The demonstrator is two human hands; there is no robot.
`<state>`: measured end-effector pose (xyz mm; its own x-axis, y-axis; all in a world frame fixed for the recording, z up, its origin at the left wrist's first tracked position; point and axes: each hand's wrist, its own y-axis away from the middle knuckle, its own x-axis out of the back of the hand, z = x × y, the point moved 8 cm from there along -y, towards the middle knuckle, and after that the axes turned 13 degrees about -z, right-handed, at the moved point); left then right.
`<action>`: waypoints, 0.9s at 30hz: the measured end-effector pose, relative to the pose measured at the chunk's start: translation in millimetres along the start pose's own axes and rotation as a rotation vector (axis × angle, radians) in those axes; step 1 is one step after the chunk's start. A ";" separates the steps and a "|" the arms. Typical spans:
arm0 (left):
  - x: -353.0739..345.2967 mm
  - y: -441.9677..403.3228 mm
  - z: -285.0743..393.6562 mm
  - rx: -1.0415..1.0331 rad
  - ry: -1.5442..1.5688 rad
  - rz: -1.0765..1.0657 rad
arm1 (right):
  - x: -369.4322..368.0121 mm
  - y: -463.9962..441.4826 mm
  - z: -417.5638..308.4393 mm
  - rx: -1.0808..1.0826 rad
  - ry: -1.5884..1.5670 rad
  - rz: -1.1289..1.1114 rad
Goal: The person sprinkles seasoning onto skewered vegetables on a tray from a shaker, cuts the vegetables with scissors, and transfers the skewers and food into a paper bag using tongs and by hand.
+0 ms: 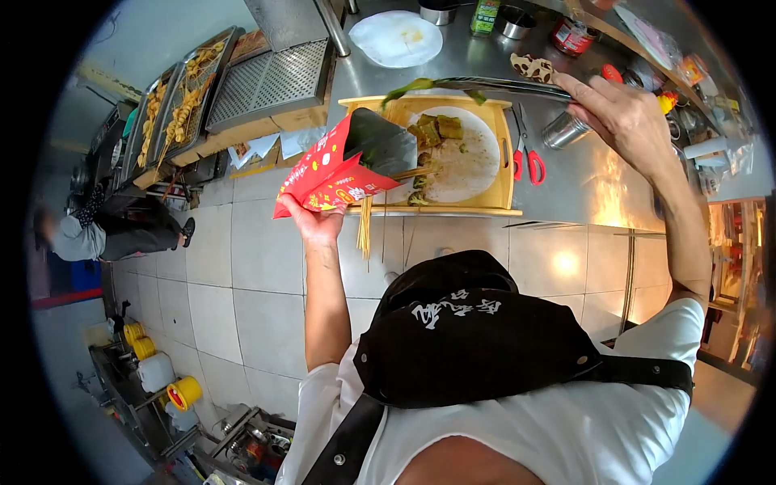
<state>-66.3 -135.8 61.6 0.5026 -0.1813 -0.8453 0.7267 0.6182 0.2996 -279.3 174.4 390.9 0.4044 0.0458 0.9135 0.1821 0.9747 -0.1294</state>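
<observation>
My left hand (321,223) is closed around the bottom of a red printed paper bag (323,171), tilted with its dark-lined mouth toward the right. Green food shows inside, partly hidden, and thin wooden skewers (365,230) hang below the bag. In my right hand (624,120) is a pair of metal tongs (505,86), reaching left over the tray. Green leafy pieces (411,89) are at the tips, above the bag's mouth. Under them, a yellow wooden tray (508,162) bears a white plate (475,179) with brownish-yellow food pieces (437,129) and bits of broccoli (418,198).
Red-handled scissors (531,162) and a metal cup (565,130) lie right of the tray. Behind it are a round white sheet (396,40) and a green carton (485,18). At left are a perforated tray (268,83), skewered food (186,113) and another person (129,230).
</observation>
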 end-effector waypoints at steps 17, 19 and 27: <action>-43.3 7.1 -29.6 -0.008 -0.027 -0.338 | -12.6 -99.1 -156.4 0.359 0.343 0.129; -41.3 5.0 -32.4 0.037 0.067 -0.377 | -10.7 -100.1 -152.7 0.357 0.219 0.104; 21.1 -0.9 5.9 -0.002 0.352 -0.414 | 6.4 -61.3 -68.7 0.072 -0.270 -0.093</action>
<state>-53.5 -144.7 46.2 -0.0126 -0.1429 -0.9897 0.8298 0.5508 -0.0901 -226.3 99.9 378.1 0.1342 0.0024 0.9909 0.1392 0.9900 -0.0212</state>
